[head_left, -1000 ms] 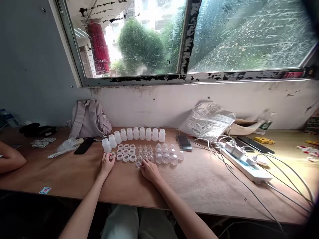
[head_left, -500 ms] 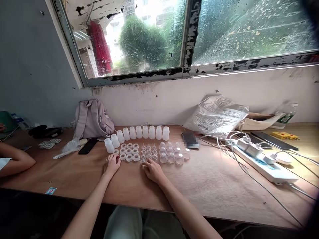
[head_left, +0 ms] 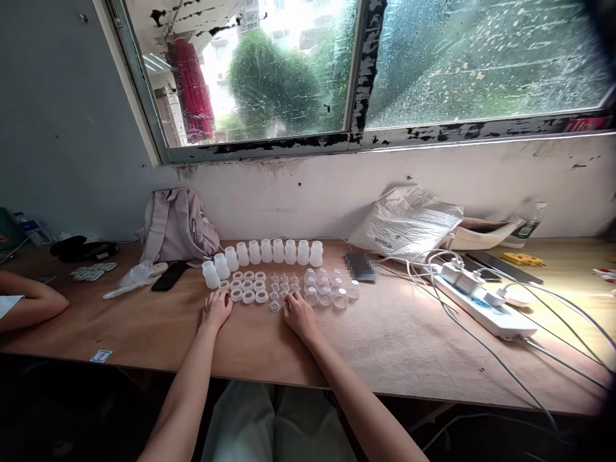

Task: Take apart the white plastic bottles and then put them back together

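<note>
Along the table stands a curved row of frosted white bottles point(head_left: 266, 251). In front lie several white screw rings point(head_left: 248, 296), clear bottle teats point(head_left: 274, 307) and clear dome caps point(head_left: 339, 299), set out in groups. My left hand point(head_left: 217, 309) rests on the wood just left of the rings, fingers loosely bent and holding nothing visible. At the front right of the teats, my right hand point(head_left: 299, 316) has its fingertips together on a teat, which they partly cover. One teat sits alone at the front, left of that hand.
Behind the bottles are a backpack point(head_left: 179, 224) and a silvery bag point(head_left: 409, 221). A black phone point(head_left: 169, 276) and a plastic bag point(head_left: 132, 280) lie left. On the right are a power strip point(head_left: 481, 307) and loose cables. Another person's arm point(head_left: 36, 300) rests at far left.
My right hand has moved right and slightly away from me, off the front teat, onto the teats beside it. My left hand stays beside the rings. The view has shifted slightly.
</note>
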Demonstrator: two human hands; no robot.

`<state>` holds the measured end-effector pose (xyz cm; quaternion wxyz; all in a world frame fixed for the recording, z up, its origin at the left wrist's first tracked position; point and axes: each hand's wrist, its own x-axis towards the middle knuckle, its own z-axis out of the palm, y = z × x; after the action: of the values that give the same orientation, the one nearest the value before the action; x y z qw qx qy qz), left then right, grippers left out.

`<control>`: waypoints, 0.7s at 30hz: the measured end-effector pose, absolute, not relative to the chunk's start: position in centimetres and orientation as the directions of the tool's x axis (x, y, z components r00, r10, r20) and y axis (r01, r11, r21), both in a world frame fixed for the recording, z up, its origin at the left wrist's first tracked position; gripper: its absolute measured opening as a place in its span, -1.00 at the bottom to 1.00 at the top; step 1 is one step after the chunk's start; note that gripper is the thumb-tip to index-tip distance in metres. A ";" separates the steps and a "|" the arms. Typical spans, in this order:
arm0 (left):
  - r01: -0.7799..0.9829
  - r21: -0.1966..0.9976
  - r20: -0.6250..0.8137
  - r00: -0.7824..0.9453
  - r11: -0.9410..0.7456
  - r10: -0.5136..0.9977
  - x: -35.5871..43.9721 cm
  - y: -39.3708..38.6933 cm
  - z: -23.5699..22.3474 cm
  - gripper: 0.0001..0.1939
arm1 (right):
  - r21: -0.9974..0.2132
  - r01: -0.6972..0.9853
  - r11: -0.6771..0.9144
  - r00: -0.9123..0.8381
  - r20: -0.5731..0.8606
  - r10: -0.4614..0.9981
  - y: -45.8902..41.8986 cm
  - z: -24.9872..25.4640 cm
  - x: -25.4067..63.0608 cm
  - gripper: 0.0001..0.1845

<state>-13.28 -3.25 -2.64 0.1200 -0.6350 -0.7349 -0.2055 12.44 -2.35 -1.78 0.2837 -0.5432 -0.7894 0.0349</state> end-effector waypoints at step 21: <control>0.982 0.189 0.528 -0.122 0.023 0.840 -12.9 -3.9 -1.8 -0.66 | -0.234 0.905 0.356 -0.260 0.356 0.897 -2.5 -1.6 11.5 -0.80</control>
<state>-12.87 -3.90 -1.80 0.1358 -0.6487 -0.7022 -0.2602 11.51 -2.55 -1.63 0.2184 -0.5675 -0.7938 -0.0085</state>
